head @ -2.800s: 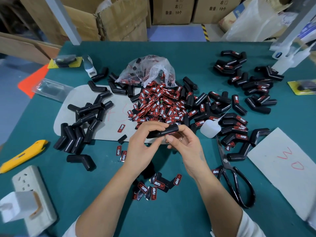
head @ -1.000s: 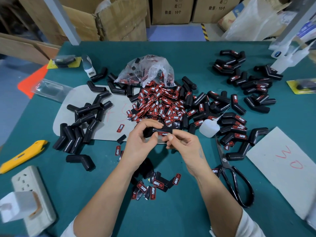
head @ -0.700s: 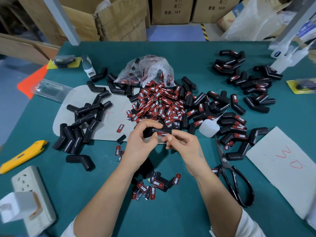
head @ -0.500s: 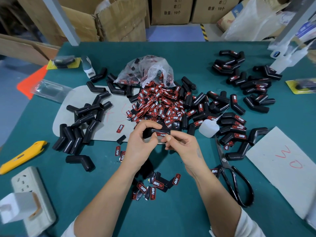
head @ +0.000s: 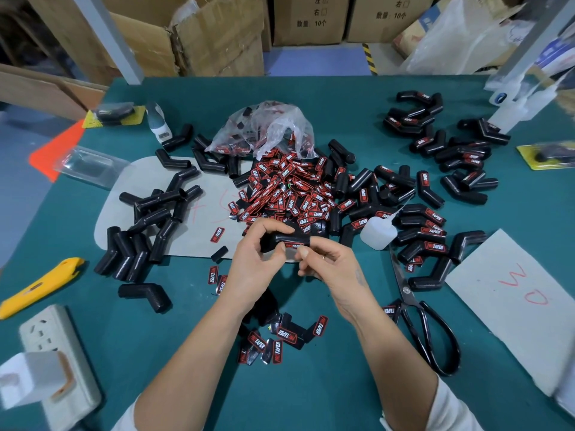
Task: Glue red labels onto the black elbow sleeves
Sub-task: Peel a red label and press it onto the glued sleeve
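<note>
A black elbow sleeve [head: 280,238] is held above the table's middle between both hands. A red label [head: 295,245] lies on its near side. My left hand [head: 255,265] grips the sleeve's left end, and my right hand [head: 329,265] pinches its right end with thumb and fingertip at the label. A heap of loose red labels [head: 286,191] lies just beyond the hands. Unlabelled black sleeves [head: 146,225] lie at the left, labelled sleeves [head: 426,225] at the right. A few more labels [head: 280,337] lie near my forearms.
A small glue bottle [head: 378,233] lies right of the hands, black scissors [head: 417,312] nearer me. A yellow utility knife [head: 37,287] and a power strip [head: 59,362] are at the left. A grey card [head: 513,306] lies right, a plastic bag [head: 267,126] behind the labels.
The sleeve has been turned in my hands, so the red label now shows on its near side. Both hands stay in about the same place.
</note>
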`<state>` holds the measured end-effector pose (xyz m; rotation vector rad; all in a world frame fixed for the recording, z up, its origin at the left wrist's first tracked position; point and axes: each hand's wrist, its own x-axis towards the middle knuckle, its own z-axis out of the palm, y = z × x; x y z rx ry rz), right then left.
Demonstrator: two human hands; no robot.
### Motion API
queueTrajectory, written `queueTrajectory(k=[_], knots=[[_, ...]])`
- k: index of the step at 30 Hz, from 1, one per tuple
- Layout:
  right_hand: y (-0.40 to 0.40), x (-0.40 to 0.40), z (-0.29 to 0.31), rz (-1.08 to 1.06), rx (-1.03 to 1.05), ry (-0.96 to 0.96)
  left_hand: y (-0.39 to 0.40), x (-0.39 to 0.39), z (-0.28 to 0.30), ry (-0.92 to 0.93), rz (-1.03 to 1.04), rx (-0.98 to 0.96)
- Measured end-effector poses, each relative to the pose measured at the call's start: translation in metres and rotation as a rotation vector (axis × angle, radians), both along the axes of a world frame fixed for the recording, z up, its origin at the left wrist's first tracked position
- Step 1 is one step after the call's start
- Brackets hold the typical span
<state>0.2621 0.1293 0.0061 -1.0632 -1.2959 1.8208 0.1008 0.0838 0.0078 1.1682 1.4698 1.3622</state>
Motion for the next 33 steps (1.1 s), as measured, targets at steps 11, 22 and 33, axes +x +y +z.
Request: queueTrajectory(k=[11, 22, 33], knots=[[-0.003, -0.001, 0.000, 0.071, 0.057, -0.021, -0.001, 0.001, -0.001, 0.015, -0.030, -0.029], [-0.002, 0.001, -0.001, 0.076, 0.005, 0.029, 0.001, -0.009, 0.002, 0.010, -0.105, -0.026], [-0.002, 0.001, 0.002, 0.067, 0.035, 0.011, 0.001, -0.010, -0.001, 0.072, -0.101, -0.012]])
